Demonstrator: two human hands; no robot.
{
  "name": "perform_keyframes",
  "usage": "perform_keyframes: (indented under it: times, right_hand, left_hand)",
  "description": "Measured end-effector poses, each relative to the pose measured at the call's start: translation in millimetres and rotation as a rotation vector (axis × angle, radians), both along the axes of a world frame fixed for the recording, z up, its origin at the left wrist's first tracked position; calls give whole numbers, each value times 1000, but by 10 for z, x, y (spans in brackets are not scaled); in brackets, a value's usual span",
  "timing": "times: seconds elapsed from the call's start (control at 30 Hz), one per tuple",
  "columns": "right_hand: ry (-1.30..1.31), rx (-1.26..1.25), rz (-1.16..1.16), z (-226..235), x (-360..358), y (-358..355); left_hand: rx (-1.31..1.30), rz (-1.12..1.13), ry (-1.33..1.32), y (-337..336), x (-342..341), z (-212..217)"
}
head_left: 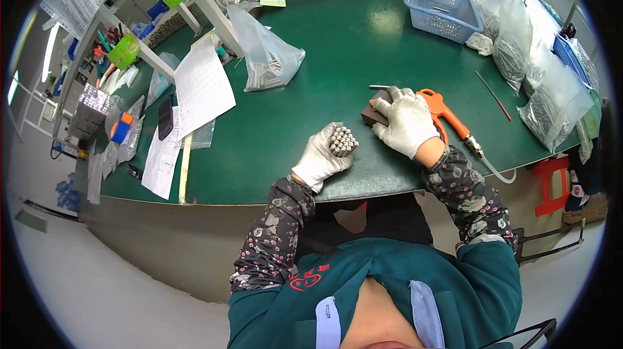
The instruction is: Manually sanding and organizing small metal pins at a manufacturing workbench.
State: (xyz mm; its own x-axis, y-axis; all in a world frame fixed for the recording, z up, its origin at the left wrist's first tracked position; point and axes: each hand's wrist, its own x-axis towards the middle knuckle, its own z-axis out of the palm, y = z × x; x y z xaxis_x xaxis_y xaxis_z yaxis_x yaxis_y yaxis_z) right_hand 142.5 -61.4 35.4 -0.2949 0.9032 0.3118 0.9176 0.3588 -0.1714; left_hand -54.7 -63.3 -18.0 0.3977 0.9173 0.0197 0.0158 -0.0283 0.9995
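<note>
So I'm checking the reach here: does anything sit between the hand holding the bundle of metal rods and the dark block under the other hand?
Nothing visible does: only bare green table lies between the left hand with its bundle of rods and the dark block under the right hand.

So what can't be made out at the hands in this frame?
- Dark block, head view: mostly covered by the right hand; its shape stays unclear.
- Thin metal rod: its right end is hidden behind the fingers.
- Bundle of metal rods in the left hand: only end faces show; the glove hides their length.
</note>
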Motion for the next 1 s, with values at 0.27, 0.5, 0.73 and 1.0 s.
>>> perform_keyframes:
  times: [0.27,0.5,0.73,1.0]
  right_hand:
    - [181,149,162,78,15,32]
    - [553,-177,237,148,-468,20]
    - [494,-272,100,-49,-755,159]
    - [709,-250,-111,-59,-585,630]
  left_hand:
    - [48,-18,-23,-4,-27,-8]
    - [108,-18,-64,23,-2,-98]
    - [281,94,170,42,33,-128]
    - [364,118,226,34,58,-22]
